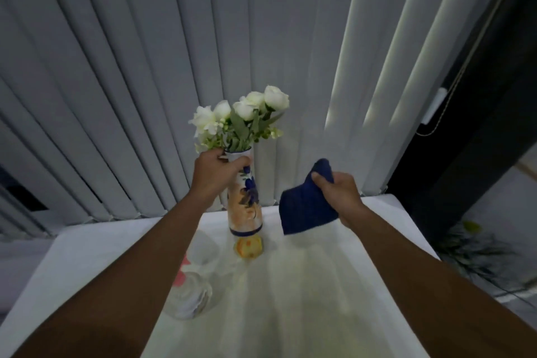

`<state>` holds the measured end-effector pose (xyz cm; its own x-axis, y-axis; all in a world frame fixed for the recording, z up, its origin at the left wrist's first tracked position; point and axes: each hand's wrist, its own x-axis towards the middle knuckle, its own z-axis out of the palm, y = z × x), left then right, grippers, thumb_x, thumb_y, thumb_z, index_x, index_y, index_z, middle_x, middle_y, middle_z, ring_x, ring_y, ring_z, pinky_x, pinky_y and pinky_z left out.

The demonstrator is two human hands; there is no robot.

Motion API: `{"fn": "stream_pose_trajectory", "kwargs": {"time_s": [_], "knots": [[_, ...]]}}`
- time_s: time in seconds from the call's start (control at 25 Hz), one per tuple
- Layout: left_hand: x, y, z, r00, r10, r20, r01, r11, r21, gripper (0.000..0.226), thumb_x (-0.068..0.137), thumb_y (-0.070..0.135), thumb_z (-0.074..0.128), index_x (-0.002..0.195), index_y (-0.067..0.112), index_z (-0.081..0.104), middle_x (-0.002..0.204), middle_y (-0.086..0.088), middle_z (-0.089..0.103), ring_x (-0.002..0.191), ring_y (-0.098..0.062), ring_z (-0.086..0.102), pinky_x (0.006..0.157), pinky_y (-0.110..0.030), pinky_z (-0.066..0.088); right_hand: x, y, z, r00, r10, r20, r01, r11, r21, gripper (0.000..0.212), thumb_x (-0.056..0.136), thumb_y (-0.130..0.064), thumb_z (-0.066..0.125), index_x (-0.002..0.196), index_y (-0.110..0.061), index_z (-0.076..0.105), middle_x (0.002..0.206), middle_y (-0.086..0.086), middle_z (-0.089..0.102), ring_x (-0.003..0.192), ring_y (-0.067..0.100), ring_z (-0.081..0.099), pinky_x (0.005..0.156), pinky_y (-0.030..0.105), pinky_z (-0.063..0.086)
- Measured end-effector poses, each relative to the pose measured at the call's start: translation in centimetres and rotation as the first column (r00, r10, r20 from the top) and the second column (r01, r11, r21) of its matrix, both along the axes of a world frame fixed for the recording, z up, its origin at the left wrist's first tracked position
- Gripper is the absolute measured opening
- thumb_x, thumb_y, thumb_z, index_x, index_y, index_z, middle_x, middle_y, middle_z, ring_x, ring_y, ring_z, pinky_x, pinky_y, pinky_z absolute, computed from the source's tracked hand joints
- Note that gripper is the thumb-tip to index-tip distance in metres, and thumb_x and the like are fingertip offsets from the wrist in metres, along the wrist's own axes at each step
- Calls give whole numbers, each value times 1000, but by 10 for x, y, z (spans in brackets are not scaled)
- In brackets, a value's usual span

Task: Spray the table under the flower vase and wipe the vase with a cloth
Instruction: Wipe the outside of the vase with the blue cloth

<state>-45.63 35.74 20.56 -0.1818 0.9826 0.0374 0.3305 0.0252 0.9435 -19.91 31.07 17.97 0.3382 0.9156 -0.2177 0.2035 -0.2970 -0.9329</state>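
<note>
Tall cylindrical ceramic vase, long axis near vertical, mouth up, with blue and orange floral glaze and white roses; base at or just above glossy white table. Left hand grip closed round vase neck. Folded dark blue cloth pinched in right hand, beside vase, apart. Clear spray bottle near left.

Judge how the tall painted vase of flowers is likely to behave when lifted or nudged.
The vase is tall and narrow with flowers spreading above its rim, so it probably tips easily. Its painted surface looks glazed, so likely slippery and breakable. The left hand grips it near the rim, probably to steady it.
</note>
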Motion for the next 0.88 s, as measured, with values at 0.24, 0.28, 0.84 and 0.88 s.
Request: {"fn": "stream_pose_trajectory", "kwargs": {"time_s": [0.24, 0.28, 0.84, 0.88], "knots": [[12, -1, 76, 991, -69, 114, 68, 998, 13, 30, 73, 45, 88, 92, 24, 79, 95, 2, 82, 89, -17, 78, 79, -38, 66, -73, -4, 105, 994, -32, 102, -41, 773, 633, 22, 96, -29, 64, 88, -10, 69, 77, 4, 69, 67, 0, 61, 58, 12, 45], [14, -1, 84, 991, -61, 123, 58, 998, 28, 26, 76, 44, 86, 89, 23, 78, 95, -1, 82, 87, -18, 78, 76, -37, 65, -87, -8, 106, 987, -4, 162, -107, 730, 675, 15, 96, -27, 65, 96, -13, 72, 85, 0, 72, 74, -3, 63, 63, 10, 47], [17, 4, 97, 992, 116, 43, -116, 993, 2, 74, 47, 82, 74, 87, 20, 80, 93, 0, 80, 89, -27, 76, 84, -51, 64, -81, -35, -7, 627, 42, 778, -748, 313, 586, 18, 85, -17, 73, 101, -10, 77, 112, 4, 74, 131, 27, 56, 113, 56, 39], [19, 3, 95, 993, 109, 32, -110, 994, 3, 73, 48, 83, 73, 87, 21, 80, 92, 1, 80, 89, -26, 76, 84, -51, 64, -77, -40, -13, 646, 65, 761, -737, 312, 599, 20, 85, -19, 75, 103, -10, 78, 116, 5, 73, 130, 26, 56, 112, 54, 41]]}}
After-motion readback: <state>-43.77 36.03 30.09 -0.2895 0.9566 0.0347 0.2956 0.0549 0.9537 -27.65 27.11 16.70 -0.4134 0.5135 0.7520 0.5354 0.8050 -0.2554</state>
